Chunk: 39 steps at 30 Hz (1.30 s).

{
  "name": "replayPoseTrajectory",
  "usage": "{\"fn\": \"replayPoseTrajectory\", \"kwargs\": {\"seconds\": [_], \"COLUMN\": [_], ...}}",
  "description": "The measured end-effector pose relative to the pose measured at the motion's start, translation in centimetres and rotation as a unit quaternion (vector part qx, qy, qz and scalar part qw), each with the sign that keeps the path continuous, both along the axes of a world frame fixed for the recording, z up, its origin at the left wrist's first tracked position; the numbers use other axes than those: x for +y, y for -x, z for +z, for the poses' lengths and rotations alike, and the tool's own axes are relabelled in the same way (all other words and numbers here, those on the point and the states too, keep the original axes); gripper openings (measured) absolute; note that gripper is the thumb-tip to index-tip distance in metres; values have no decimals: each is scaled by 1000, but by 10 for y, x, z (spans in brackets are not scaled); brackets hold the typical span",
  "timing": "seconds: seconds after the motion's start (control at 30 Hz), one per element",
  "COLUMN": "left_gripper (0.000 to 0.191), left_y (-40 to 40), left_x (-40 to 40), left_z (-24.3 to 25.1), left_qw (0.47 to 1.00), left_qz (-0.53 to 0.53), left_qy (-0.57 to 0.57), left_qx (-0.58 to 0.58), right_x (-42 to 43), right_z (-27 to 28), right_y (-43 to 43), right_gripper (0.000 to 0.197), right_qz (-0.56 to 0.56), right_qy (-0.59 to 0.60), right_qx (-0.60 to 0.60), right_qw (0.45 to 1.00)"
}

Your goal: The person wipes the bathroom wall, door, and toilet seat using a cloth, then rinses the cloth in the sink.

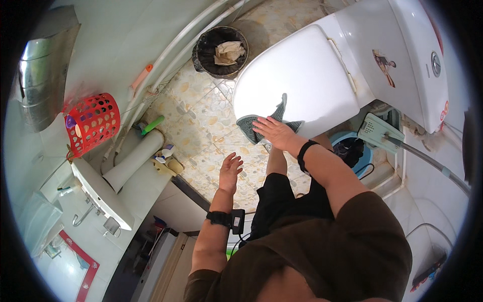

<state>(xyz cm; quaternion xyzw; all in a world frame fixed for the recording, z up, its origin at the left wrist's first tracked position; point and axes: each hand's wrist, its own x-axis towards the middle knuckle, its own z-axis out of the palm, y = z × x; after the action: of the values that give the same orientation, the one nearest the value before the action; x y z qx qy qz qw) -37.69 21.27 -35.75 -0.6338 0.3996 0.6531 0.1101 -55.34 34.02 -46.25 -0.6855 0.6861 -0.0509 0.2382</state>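
Observation:
A grey-green striped cloth lies bunched on the front edge of the white toilet lid, which is down. My right hand rests flat on the cloth, fingers extended and pointing left, pressing it against the lid; part of the cloth is hidden beneath the palm. Lower left of the lid, my left hand hangs in the air above the tiled floor, its fingers apart and slightly curled, holding nothing. Behind the lid stands the toilet tank with a round flush button.
A black-lined waste bin with crumpled paper stands beside the toilet's front. At right are a blue basin with dark contents and a flat mop head. A pedestal sink and a red perforated basket are on the left.

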Motion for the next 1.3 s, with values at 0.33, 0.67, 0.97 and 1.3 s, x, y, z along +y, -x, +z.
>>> {"fn": "replayPoseTrajectory", "kwargs": {"seconds": [0.33,0.67,0.97,1.3], "left_gripper": [40,38,38,36], "left_y": [-3,-20,-25,-70], "left_x": [7,13,0,-17], "left_z": [-8,-18,2,17], "left_qw": [1000,999,998,991], "left_qz": [-2,31,45,116], "left_qy": [-6,-29,-9,30], "left_qx": [24,17,35,66], "right_x": [-62,116,-11,-9], "right_z": [-3,-27,6,-1], "right_y": [102,71,-25,156], "right_gripper": [47,54,55,31], "right_qz": [-298,-709,-10,-460], "right_qy": [32,-11,-48,36], "right_qx": [37,119,33,151], "right_qw": [953,696,998,874]}}
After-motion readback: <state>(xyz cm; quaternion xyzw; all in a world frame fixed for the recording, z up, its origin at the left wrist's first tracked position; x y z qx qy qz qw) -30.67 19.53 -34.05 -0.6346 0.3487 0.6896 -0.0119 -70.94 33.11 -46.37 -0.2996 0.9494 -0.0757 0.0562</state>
